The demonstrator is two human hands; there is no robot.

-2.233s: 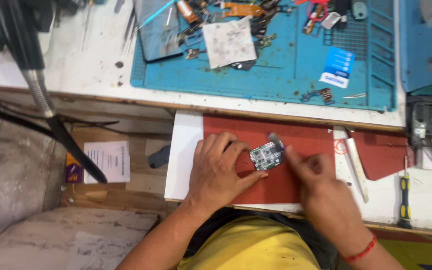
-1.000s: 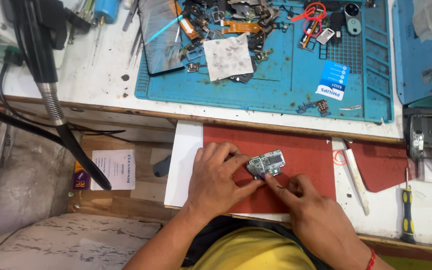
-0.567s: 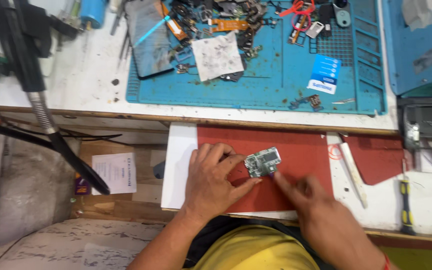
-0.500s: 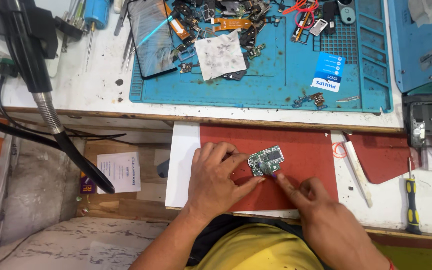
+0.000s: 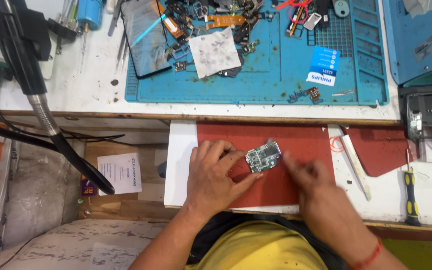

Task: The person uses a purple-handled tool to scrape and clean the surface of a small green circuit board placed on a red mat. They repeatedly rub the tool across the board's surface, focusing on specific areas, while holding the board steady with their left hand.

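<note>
Two hands frame one small circuit board (image 5: 263, 156), which lies flat on the red mat (image 5: 301, 137) near the mat's middle. My left hand (image 5: 211, 172) pins it, thumb and fingertips pressing its left edge and lower corner, fingers spread rather than clenched. My right hand (image 5: 308, 172) sits just right of the board, blurred, so I cannot tell whether its fingers grip anything.

I judge the board light, thin, stiff and fragile, with studded parts on top, so its bare edges are the place to hold. The mat looks soft and grippy over a white sheet (image 5: 180, 160). Room is tight: a pale flat stick (image 5: 356, 165) and a yellow-handled screwdriver (image 5: 410, 192) lie to the right, and a cluttered blue work mat (image 5: 276, 75) lies beyond.
</note>
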